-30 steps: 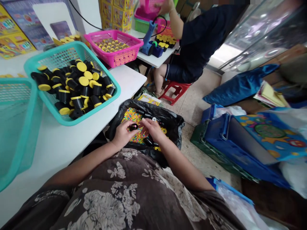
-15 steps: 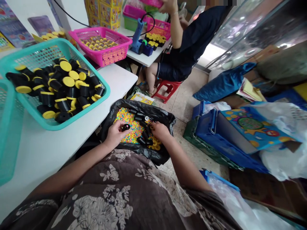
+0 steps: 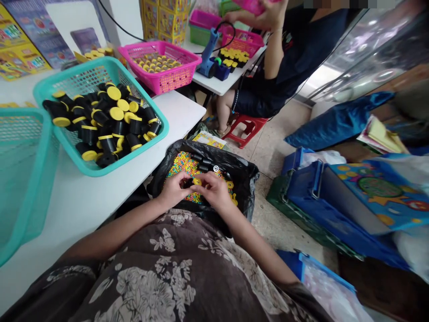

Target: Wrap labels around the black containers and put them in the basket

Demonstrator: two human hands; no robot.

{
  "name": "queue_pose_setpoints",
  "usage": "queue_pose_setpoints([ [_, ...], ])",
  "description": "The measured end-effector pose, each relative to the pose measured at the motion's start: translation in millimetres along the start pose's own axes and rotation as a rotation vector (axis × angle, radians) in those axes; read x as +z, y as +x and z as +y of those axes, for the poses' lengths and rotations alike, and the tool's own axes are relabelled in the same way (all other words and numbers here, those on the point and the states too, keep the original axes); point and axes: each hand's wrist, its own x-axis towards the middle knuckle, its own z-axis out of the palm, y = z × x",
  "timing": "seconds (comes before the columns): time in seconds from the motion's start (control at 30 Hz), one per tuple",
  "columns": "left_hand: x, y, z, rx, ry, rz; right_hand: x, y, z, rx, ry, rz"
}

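Head view: at lower centre of the frame the left hand [image 3: 174,191] and the right hand [image 3: 214,190] meet over a black bag [image 3: 244,179] of small coloured beads [image 3: 182,163]. Their fingertips close together on a black tube [image 3: 190,182] with a yellow cap [image 3: 197,181]; the left hand grips the tube, the right pinches the cap at its end. More loose tubes [image 3: 206,163] and yellow caps [image 3: 231,185] lie on the beads just beside the hands.

To the left, on a white table [image 3: 100,197], a teal basket [image 3: 83,80] holds many capped tubes [image 3: 107,120]. A second teal basket [image 3: 23,179] stands at the left edge. A pink basket [image 3: 161,82] sits at upper centre.

At the top, another person's hand [image 3: 268,18] holds something pink above a further table.
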Motion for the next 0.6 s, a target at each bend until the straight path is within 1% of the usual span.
queue_pose_setpoints([
  [0.07, -0.7, 0, -1, -0.001, -0.013, 0.009, 12, 0, -10, -0.055, -0.009, -0.004],
  [0.13, -0.9, 0, -1, -0.007, -0.032, 0.026, 18, 0, -14, -0.07, -0.003, 0.01],
  [0.23, -0.4, 0, 0, -0.007, -0.027, 0.027, 22, -1, -14, -0.007, 0.08, 0.051],
  [0.33, 0.3, -1, 2, 0.005, -0.009, 0.033, 26, -1, -14, 0.152, 0.273, 0.091],
  [0.43, 0.2, -2, 3, 0.028, 0.019, 0.043, 30, 1, -18, 0.374, 0.556, 0.09],
  [0.5, -0.2, -3, 4, 0.041, 0.05, 0.048, 30, 2, -21, 0.523, 0.696, 0.085],
  [0.6, -1.2, -4, 5, 0.043, 0.095, 0.066, 30, 3, -24, 0.691, 0.84, 0.001],
])
